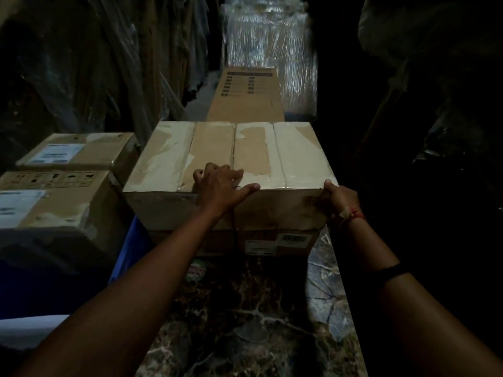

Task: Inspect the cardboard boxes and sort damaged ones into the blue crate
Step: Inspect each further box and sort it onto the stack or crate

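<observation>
The top box (212, 148) is matt brown cardboard, its upper face banded with glossy pale tape (296, 159) torn in rough patches that bare raw paper. The lower box (217, 242), toward the slab's far end, is the same dull board with a smooth white paper label (295, 238). The slab (245, 308) looks like polished dark marble with pale veins. The blue crate (128, 257) at its left edge seems smooth plastic, though it lies in shadow. Beyond, a stack (272, 42) wears shiny, wrinkled stretch film.
</observation>
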The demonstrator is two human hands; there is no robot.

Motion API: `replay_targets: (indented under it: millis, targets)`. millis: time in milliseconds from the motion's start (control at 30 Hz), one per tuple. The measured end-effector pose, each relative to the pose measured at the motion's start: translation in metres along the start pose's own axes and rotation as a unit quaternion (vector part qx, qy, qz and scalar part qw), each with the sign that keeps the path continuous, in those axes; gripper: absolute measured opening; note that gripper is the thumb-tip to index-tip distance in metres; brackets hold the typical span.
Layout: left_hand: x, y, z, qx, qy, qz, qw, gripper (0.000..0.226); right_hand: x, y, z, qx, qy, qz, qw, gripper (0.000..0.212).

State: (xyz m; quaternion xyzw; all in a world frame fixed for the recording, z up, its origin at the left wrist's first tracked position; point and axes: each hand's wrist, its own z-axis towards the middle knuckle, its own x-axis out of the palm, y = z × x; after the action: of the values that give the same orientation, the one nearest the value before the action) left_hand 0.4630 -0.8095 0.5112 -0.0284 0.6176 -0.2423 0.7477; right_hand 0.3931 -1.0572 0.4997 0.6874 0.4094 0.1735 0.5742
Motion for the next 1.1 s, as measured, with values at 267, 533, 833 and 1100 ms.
replay_targets:
  millis: [267, 533, 833, 1100]
  targets:
    - [0.013, 0.014, 0.004, 0.061, 0.008, 0.078, 0.995, 0.077, 0.005, -0.013, 0.003, -0.047, -0.026, 0.051, 0.997, 0.023]
    - [0.021, 0.023, 0.009, 0.111, -0.010, 0.133, 0.985, 0.075, 0.009, -0.018, 0.003, -0.074, -0.036, 0.024, 0.996, 0.021]
    - [0.029, 0.019, 0.000, 0.094, -0.009, 0.154, 0.984, 0.075, 0.006, -0.028, 0.000, -0.095, -0.026, -0.057, 0.994, 0.032]
    - [0.032, 0.013, -0.014, 0.075, 0.024, 0.163, 0.983, 0.072, 0.013, -0.024, -0.016, -0.092, -0.045, -0.121, 0.987, 0.057]
